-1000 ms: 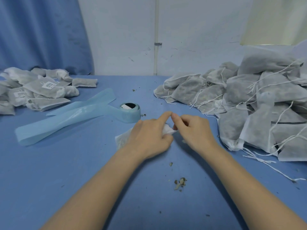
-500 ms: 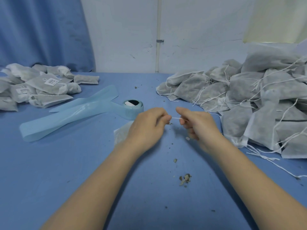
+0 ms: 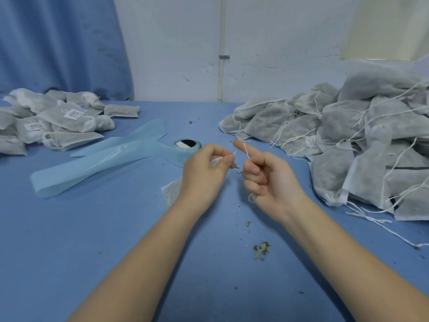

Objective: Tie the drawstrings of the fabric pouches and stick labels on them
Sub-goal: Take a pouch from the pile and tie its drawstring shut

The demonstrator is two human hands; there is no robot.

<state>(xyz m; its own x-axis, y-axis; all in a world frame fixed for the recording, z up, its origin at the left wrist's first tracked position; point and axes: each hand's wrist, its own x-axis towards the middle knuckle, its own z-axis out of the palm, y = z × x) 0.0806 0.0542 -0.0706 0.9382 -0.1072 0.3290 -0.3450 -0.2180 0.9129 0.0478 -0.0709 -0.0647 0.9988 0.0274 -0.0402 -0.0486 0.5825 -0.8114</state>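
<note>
A white fabric pouch (image 3: 171, 192) lies on the blue table, mostly hidden under my left hand (image 3: 205, 169), which grips its gathered neck. Its white drawstring (image 3: 247, 155) runs over the raised index finger of my right hand (image 3: 267, 180) and down into that hand's curled fingers, which hold it. A roll of label backing (image 3: 186, 148) stands just beyond my left hand, its pale blue strip (image 3: 99, 162) trailing to the left.
A big heap of untied pouches (image 3: 348, 145) with loose strings fills the right side of the table. Tied, labelled pouches (image 3: 58, 122) are piled at the far left. Herb crumbs (image 3: 261, 248) lie near my right forearm. A blue curtain and a white wall stand behind.
My hands have drawn apart. The right hand turned palm-up and looped the drawstring over its raised index finger. The left hand keeps hold of the pouch neck.
</note>
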